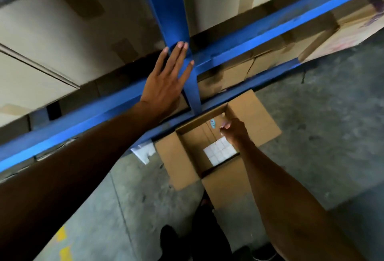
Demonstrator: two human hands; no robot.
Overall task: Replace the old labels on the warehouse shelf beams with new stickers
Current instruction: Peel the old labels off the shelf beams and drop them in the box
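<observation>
My left hand point(166, 79) lies flat with fingers spread against the blue shelf upright point(166, 11), where it meets the blue beam point(270, 30). My right hand point(234, 130) hovers over an open cardboard box point(180, 156) on the floor, its fingertips pinched on something small and pale that I cannot identify. Inside the box lies a white sheet of stickers point(220, 151), and a small bluish scrap point(212, 124) sits near the far wall of the box. No label shows on the beam where my left hand rests.
Large cardboard cartons point(52, 32) fill the shelves behind the beams. A white paper scrap point(144, 152) lies on the concrete floor left of the box. My dark shoes point(168, 238) are at the bottom. Yellow floor paint point(62, 240) marks the lower left.
</observation>
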